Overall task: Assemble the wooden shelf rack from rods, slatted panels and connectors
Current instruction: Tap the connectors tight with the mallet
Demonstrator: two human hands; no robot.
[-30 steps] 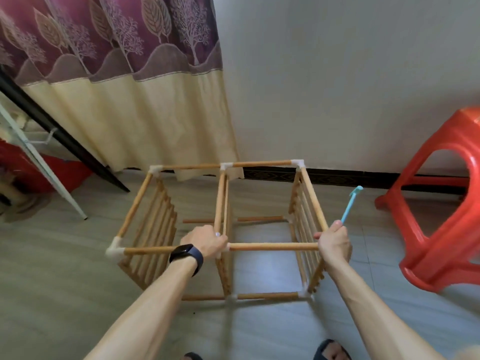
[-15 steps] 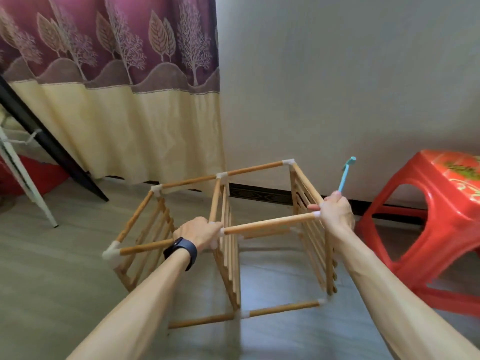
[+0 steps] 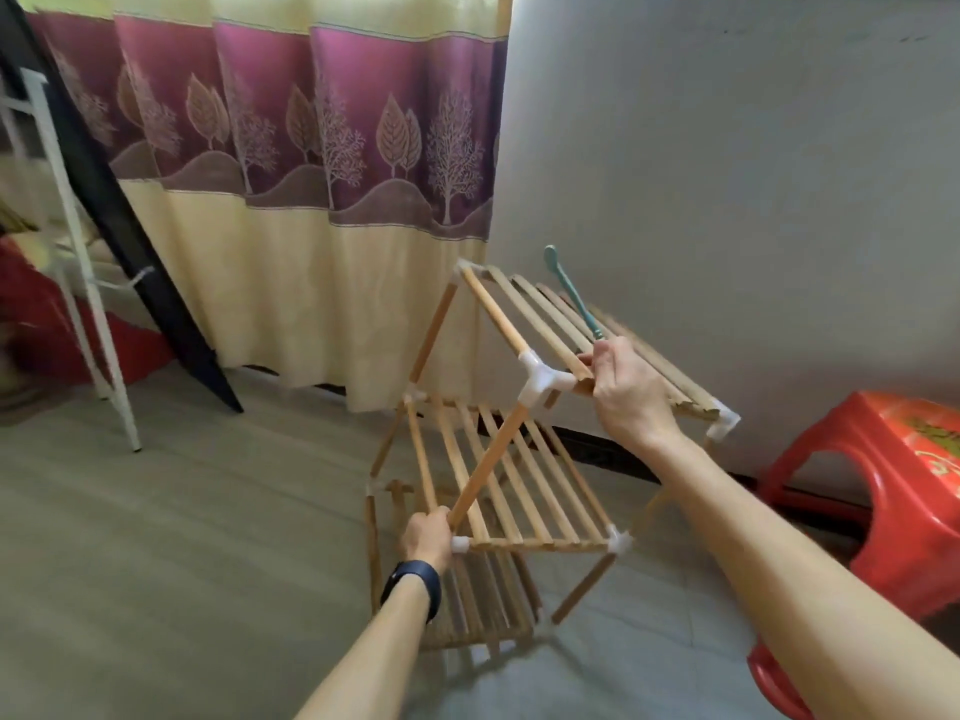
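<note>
A grey tiled floor point(image 3: 156, 537) spreads below a cream and maroon tree-patterned curtain point(image 3: 311, 200). In front of the curtain's right edge stands the three-tier wooden shelf rack point(image 3: 519, 485), leaning over. Its blurred lowest tier seems to rest on the floor. A glossy red plastic stool point(image 3: 883, 485) sits near the rack's right side.

The right hand point(image 3: 626, 392) has its fingers wrapped around the front rail of the top slatted panel point(image 3: 545, 314), just beside a white plastic connector point(image 3: 540, 381). The same fist holds a slim teal plastic tool point(image 3: 571, 293) that points upward. The left hand point(image 3: 426, 537) curls around the lower end of a slanting wooden rod point(image 3: 488, 465) at the middle tier's front corner. A black wristband point(image 3: 413, 584) circles the left wrist.
</note>
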